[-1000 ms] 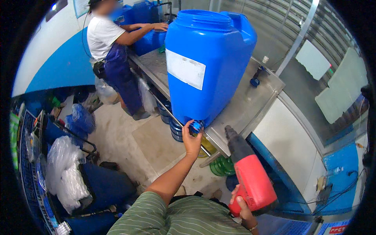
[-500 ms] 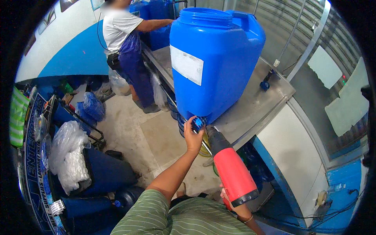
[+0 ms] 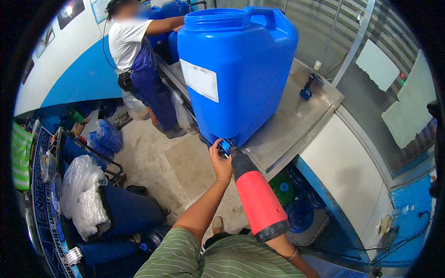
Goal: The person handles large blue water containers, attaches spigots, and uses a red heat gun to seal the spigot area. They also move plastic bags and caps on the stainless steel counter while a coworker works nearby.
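Observation:
A large blue plastic container [image 3: 252, 88] with an uncapped mouth, a moulded handle and a pale label stands on the metal counter. At its lower front corner is a blue spout cap [image 3: 225, 146]. My left hand [image 3: 222, 166] pinches the cap from the left, thumb and fingers around it. My right hand [image 3: 280, 245] holds a red heat gun [image 3: 260, 201] with a black nozzle and rear end; the gun's body hides most of the fingers. Its nozzle tip lies at the right of the cap, and whether they touch I cannot tell.
A co-worker [image 3: 127, 44] in a dark blue apron reaches over the far counter. The metal counter [image 3: 299, 123] also bears a small black tap with a blue end [image 3: 306, 92]. To my left stand dark bins and clear plastic bags [image 3: 83, 185]. Blue bottles [image 3: 300, 215] lie under the counter.
The view has shifted, so the container, cap and left hand sit further left. The heat gun has swung left with its nozzle still beside the cap. The co-worker's arm has moved slightly.

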Available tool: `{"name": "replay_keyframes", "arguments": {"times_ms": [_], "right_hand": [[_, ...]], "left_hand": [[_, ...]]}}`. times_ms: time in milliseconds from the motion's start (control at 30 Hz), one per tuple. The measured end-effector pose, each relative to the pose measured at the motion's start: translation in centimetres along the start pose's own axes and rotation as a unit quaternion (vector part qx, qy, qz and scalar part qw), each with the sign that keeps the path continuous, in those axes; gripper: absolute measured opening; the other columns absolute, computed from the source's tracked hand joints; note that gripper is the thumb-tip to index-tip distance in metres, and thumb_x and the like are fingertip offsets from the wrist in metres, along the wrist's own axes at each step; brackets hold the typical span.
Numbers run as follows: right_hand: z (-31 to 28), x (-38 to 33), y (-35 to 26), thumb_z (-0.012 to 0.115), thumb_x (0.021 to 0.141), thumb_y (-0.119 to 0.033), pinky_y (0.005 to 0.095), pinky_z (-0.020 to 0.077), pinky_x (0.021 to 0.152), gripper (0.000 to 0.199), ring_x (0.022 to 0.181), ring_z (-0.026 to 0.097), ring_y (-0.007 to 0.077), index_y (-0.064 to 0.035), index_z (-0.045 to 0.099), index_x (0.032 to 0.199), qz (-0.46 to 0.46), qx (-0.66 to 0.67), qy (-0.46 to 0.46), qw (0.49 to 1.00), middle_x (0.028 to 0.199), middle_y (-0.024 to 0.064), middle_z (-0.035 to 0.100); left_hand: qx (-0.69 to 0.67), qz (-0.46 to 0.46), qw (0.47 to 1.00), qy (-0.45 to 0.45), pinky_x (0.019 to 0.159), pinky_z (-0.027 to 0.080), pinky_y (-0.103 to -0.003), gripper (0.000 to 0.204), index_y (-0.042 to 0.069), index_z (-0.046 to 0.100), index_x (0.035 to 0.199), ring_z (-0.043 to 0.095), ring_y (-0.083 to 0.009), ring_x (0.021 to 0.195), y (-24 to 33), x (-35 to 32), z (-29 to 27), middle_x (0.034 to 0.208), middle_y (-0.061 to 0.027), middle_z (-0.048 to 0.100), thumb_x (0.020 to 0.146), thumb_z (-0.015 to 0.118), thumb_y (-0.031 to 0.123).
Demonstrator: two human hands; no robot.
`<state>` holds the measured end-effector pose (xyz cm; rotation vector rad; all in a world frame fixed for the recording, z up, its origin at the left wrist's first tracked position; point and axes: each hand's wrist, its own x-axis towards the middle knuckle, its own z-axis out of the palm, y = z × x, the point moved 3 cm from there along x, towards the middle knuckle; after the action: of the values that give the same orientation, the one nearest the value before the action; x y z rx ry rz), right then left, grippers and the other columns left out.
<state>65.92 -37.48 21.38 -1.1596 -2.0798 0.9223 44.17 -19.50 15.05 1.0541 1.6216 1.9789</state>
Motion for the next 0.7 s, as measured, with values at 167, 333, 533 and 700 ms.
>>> {"name": "replay_keyframes", "arguments": {"times_ms": [167,333,533,700], "right_hand": [[0.0,0.5,-0.3,0.072,0.075,-0.02,0.0399,0.0473,0.09,0.049,0.105,0.061,0.0284,-0.0041,0.058,0.118,0.013,0.062,-0.028,0.998,0.114,0.0146,0.063],[-0.1,0.2,-0.4,0.077,0.071,-0.016,0.0369,0.0487,0.088,0.053,0.103,0.063,0.0255,-0.0003,0.056,0.117,-0.08,-0.064,-0.008,0.995,0.111,0.0154,0.065],[0.4,0.0,0.5,0.078,0.07,-0.017,0.0368,0.0478,0.09,0.056,0.105,0.062,0.0244,-0.0009,0.055,0.119,-0.069,-0.073,-0.006,0.995,0.113,0.0146,0.064],[-0.3,0.2,-0.4,0.08,0.069,-0.016,0.0356,0.0473,0.091,0.06,0.105,0.061,0.0222,-0.001,0.054,0.12,0.004,0.073,-0.006,0.997,0.114,0.0133,0.064]], "left_hand": [[-0.027,0.013,0.999,0.015,0.082,0.044,-0.028,0.052,0.007,0.056,0.118,0.054,-0.0187,0.092,-0.2,0.0,-0.1,0.104,-0.0055,0.051,0.071,0.078,0.005],[0.005,0.02,1.0,0.022,0.08,0.044,-0.027,0.052,0.007,0.057,0.117,0.053,-0.0178,0.088,-0.7,0.2,-0.1,0.1,-0.0045,0.053,0.07,0.079,0.009],[-0.033,-0.013,0.999,0.015,0.08,0.043,-0.028,0.051,0.007,0.057,0.116,0.052,-0.0179,0.087,-0.8,0.2,-0.1,0.099,-0.005,0.052,0.071,0.08,0.013],[0.004,0.007,1.0,0.012,0.081,0.043,-0.029,0.049,0.006,0.056,0.115,0.051,-0.0181,0.089,-0.7,0.2,-0.1,0.1,-0.0053,0.052,0.073,0.079,0.013]]}}
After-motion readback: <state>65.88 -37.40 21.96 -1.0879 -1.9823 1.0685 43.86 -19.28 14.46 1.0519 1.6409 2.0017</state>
